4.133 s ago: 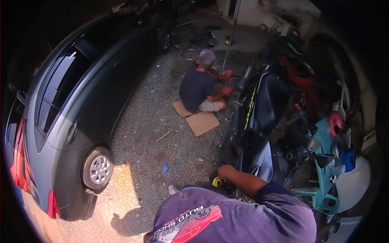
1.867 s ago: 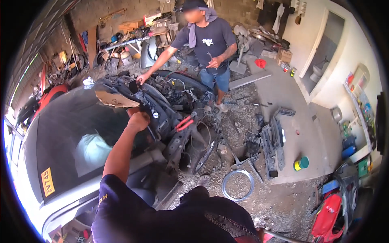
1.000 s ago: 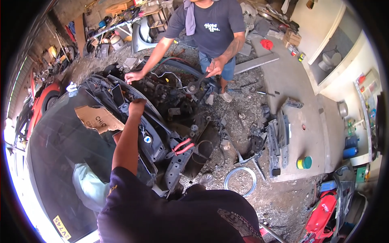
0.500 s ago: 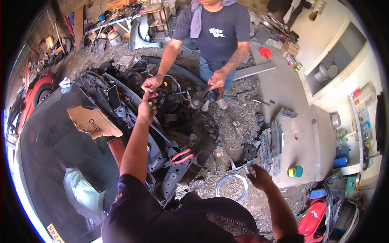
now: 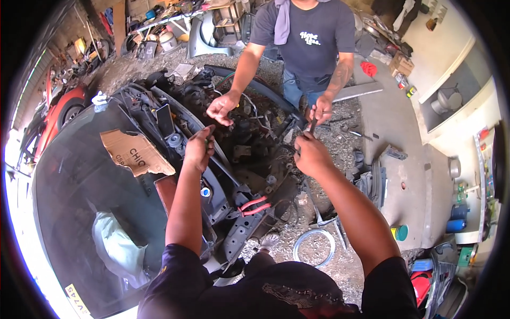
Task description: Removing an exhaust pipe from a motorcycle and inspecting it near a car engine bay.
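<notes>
Over the opened engine bay (image 5: 241, 151) of a car, my left hand (image 5: 197, 150) is closed, fingers curled around something small and dark that I cannot make out. Further right, my right hand (image 5: 313, 155) grips the lower end of a dark bar-like tool (image 5: 313, 125). A co-worker across the bay has one hand (image 5: 321, 110) on the tool's upper end. The co-worker's other hand (image 5: 223, 106) hovers above the engine parts, near my left hand, fingers partly bent. Red-handled pliers (image 5: 254, 206) rest on the bay's near edge, below and between my hands.
Cardboard (image 5: 137, 153) and a pale plastic bag (image 5: 118, 242) lie on the windshield (image 5: 74, 186). A phone (image 5: 165, 120) sits on the cowl. On the gravel are a wire coil (image 5: 314, 248) and loose car parts (image 5: 372, 181). A teal-lidded tub (image 5: 399, 232) stands to the right.
My right hand has moved up and left from the gravel side to the tool in the co-worker's hand. My left hand has separated from the co-worker's other hand. The view has shifted slightly.
</notes>
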### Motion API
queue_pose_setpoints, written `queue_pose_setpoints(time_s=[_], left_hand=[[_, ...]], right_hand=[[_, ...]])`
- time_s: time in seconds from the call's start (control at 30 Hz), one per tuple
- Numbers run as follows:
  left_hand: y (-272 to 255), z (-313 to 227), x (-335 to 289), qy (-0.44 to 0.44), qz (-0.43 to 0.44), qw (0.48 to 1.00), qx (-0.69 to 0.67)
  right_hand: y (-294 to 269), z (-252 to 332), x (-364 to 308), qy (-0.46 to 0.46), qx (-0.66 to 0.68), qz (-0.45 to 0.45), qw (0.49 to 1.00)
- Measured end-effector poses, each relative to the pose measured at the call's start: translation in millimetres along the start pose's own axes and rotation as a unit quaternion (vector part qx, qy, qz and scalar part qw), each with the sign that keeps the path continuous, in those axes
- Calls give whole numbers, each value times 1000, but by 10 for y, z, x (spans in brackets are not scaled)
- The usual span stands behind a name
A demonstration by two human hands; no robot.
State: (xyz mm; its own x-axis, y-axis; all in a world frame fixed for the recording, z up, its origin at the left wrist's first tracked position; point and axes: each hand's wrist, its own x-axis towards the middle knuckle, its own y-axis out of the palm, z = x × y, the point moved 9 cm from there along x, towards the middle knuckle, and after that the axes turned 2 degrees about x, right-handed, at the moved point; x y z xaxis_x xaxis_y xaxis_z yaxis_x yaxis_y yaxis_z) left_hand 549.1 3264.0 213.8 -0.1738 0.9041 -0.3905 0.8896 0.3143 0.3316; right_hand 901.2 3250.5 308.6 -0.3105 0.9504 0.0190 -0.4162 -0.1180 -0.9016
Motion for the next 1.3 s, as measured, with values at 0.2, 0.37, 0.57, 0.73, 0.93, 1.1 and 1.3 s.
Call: queue_pose_setpoints(time_s=[0.2, 0.37, 0.57, 0.73, 0.93, 1.1, 1.3], left_hand=[[-757, -381, 611, 72, -107, 990, 56], [-1098, -1039, 1325, 75, -299, 713, 630], [-1143, -764, 1983, -28, -366, 648, 667], [-352, -24, 2716, -13, -179, 579, 795], [2979, 2877, 1622, 176, 257, 482, 819], [3310, 3700, 901, 263, 400, 415, 774], [2754, 3648, 944, 339, 448, 364, 743]], right_hand=[[-188, -88, -496, -78, 70, -58, 993], [-67, -343, -1189, 5, 128, -19, 992], [400, -1085, -2746, 204, 100, 47, 973], [1255, -1613, -4879, 396, 21, 229, 889], [1566, -1117, -6838, 547, 95, 250, 793], [1759, -379, -7870, 643, 86, 237, 723], [2043, 237, -8009, 668, 199, 247, 674]])
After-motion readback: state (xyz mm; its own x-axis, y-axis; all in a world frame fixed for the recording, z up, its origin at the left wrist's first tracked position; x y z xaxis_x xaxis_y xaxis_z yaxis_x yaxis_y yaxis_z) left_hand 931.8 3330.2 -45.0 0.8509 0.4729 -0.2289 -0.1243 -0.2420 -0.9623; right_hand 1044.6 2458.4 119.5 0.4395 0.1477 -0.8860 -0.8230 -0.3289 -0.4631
